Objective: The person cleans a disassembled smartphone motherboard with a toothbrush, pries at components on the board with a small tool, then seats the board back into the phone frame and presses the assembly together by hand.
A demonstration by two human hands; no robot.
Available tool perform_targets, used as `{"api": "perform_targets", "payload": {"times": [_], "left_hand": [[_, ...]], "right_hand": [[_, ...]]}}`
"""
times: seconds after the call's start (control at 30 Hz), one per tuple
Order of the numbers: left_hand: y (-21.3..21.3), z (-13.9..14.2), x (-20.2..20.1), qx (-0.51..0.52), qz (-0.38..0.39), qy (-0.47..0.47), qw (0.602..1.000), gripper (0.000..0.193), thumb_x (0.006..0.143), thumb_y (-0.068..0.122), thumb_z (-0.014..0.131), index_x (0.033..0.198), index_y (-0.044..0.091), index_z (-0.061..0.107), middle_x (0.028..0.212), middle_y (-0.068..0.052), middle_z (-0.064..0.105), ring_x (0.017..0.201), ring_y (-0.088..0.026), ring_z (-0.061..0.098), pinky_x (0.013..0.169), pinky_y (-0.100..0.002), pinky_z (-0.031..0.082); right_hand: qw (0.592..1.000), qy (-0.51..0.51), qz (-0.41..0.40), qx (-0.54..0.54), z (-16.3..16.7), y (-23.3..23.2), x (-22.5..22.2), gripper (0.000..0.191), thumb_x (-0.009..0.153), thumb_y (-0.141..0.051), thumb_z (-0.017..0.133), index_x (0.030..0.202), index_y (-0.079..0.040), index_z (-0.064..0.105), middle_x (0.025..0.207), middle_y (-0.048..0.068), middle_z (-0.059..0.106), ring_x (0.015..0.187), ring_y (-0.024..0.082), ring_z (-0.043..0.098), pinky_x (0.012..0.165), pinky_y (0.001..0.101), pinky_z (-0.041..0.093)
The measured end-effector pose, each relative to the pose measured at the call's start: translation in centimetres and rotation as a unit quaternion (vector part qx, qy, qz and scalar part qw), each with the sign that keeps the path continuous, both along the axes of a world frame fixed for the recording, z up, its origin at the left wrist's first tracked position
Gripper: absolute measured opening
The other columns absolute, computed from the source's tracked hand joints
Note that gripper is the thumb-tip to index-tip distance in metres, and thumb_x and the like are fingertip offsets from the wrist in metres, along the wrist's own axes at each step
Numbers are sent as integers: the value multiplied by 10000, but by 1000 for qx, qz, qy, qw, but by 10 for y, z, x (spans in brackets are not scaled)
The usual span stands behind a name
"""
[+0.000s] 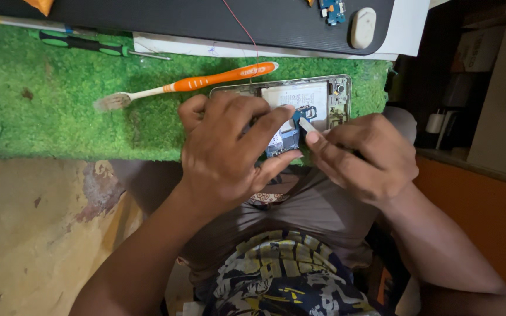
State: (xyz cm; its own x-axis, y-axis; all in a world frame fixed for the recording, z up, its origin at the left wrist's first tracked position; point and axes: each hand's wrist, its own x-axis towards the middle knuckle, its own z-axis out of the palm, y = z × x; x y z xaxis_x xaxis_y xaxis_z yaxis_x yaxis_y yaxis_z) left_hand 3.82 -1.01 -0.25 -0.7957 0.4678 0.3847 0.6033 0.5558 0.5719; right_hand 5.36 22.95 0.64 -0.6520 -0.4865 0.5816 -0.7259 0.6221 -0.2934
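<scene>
Both grips are busy over an opened phone (pixel 311 102) lying at the near edge of a green turf mat (pixel 60 111) on the counter. Nearest the viewer, the person's left hand (pixel 224 152) presses down on the phone's lower half, fingers spread, thumb tucked under by a blue circuit board (pixel 288 139); it steadies rather than clasps. The right hand (pixel 364 155) pinches a thin pale prying tool (pixel 307 124), its tip touching the board beside the battery. Judging from this, a part or connector is being levered loose, which calls for light, shallow pressure so nothing tears. Beyond the phone lies an orange-handled toothbrush (pixel 188 85), bristles to the left. Farther back, a green and black screwdriver (pixel 89 45) rests by a dark mat (pixel 206 23), with a small blue board (pixel 332 10) and a white oval object (pixel 362 27) on it.
</scene>
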Motion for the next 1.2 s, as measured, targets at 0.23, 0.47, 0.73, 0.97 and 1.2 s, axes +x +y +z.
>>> {"api": "perform_targets", "payload": {"times": [0.23,0.47,0.73,0.97,1.2], "left_hand": [[1,-2,0,-6,0,-1,1000,547,930,477,829,1332,131,692,1160,-27,598,1132,-238,572,1001,-455,287],[1,-2,-1,-8,3,7,1000,538,940,478,827,1324,126,692,1147,-24,603,1124,-235,575,991,-458,288],[1,2,-1,-1,-1,-5,1000,534,917,454,838,1321,136,694,1127,-21,601,1109,-237,577,987,-459,290],[0,2,-2,5,-7,-2,1000,534,911,434,853,1321,130,694,1123,-17,600,1099,-234,576,979,-452,289],[0,2,-1,15,-7,-4,1000,516,912,404,859,1318,136,688,1128,-10,600,1095,-226,580,986,-450,287]], "right_hand": [[1000,8,-1,7,-2,-1,-1,162,834,-20,921,910,-43,780,819,69,683,741,175,638,567,287,487],[999,-19,-16,26,5,-3,2,147,875,-2,896,949,-38,773,885,77,679,800,204,648,632,306,512],[1000,2,-7,27,2,-2,1,159,847,10,897,937,-33,774,861,77,677,766,204,648,607,308,499],[999,-9,4,47,6,-1,4,199,843,-8,903,1004,-37,789,909,71,671,801,213,643,625,315,508],[998,14,23,59,3,0,4,228,847,-25,895,1053,-35,798,931,69,655,815,201,634,624,305,508]]}}
